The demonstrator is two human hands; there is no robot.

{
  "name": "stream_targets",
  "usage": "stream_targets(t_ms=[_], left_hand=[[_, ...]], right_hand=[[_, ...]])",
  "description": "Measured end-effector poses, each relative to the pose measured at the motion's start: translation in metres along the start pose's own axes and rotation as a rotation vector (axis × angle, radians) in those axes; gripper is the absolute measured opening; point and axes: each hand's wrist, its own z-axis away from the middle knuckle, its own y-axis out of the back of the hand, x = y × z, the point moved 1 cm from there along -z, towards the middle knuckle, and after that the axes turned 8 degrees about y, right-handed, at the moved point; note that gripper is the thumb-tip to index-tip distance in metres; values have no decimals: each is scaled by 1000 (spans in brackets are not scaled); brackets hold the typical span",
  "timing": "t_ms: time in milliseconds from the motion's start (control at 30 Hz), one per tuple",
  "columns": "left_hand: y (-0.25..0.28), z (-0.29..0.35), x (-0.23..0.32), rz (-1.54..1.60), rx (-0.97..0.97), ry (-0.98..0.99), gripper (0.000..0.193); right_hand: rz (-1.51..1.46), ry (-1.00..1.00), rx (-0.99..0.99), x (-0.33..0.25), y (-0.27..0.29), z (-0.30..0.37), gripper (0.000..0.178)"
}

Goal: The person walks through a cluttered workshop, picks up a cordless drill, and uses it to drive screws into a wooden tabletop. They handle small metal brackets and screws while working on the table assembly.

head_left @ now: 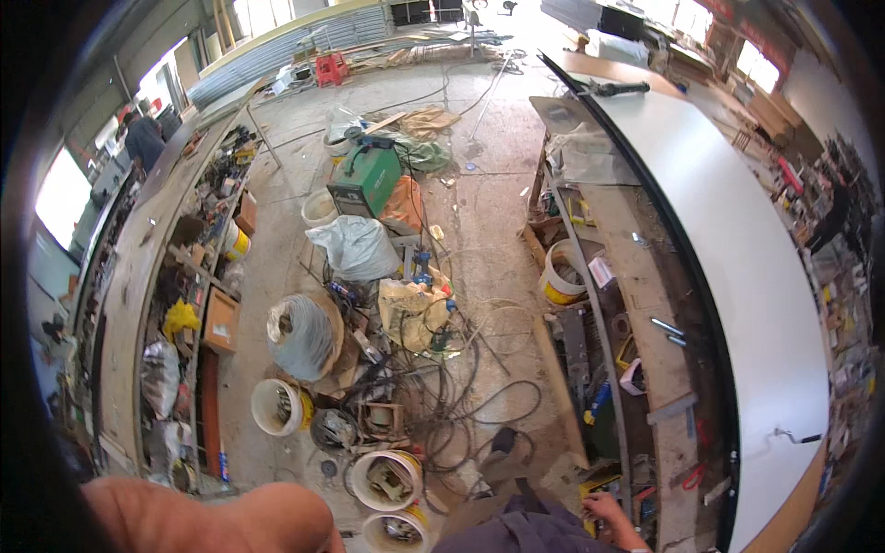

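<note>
At the lower right my right hand [604,507] is beside the right workbench [666,392], close to its cluttered lower shelf. Its fingers are curled in; what they hold, if anything, is too small to make out. A yellow thing [601,483] lies just beyond the fingers. My bent, bare left arm [212,516] fills the lower left corner, and the left hand does not show. On that bench lie two short metal tubes [667,327], a roll of tape [621,324] and a red-handled tool [693,476]. A long white panel [737,221] with a black edge stretches along its right side.
White buckets [385,481] of small parts stand on the floor ahead. Tangled cables [479,387], a wire coil [302,336] and a green welding machine [369,180] lie beyond. Another cluttered bench [138,304] runs along the left, with a person [143,140] at its far end.
</note>
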Motion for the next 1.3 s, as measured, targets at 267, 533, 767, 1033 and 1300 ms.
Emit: stream_targets(t_ms=[267, 533, 767, 1033, 1300], left_hand=[[-77, -37, -59, -85, -170, 73, 34], [-120, -74, -113, -53, -279, 86, 31], [-176, -88, -218, 74, -348, 128, 29], [-313, -48, -351, 237, -399, 476, 28], [-423, 317, -420, 126, -1371, 1127, 42]], right_hand=[[92, 222, 27, -143, 25, -37, 25], [-23, 120, 5, -196, -2, -54, 21], [-82, -26, 86, -210, -25, -76, 25], [-112, -76, 68, -328, -97, -101, 31], [375, 65, 231, -331, -169, -114, 44]])
